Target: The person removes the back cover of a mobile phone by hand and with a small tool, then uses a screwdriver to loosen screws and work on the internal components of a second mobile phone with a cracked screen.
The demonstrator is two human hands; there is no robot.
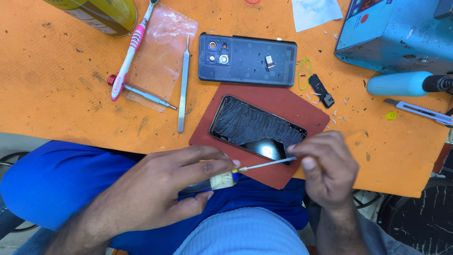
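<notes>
Orange matting (pixel 71 94) covers the bench, with a dark red pad (pixel 283 106) at its near edge carrying a phone screen assembly (pixel 255 128) lying face down, streaked with grey adhesive. Left hand (pixel 155 193) is wrapped around a screwdriver handle (pixel 212 183); its thin shaft (pixel 266 164) reaches right to the phone's near edge; right hand (pixel 328 167) pinches the shaft's tip there. Farther off lie a dark back cover (pixel 247 60), tweezers (pixel 183 85) and a pink toothbrush (pixel 130 52).

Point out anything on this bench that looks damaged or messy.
The phone screen on the red mat is coated in streaky dark residue, with only its lower corner clean and glossy. Small white scraps litter the orange table near it.
</notes>
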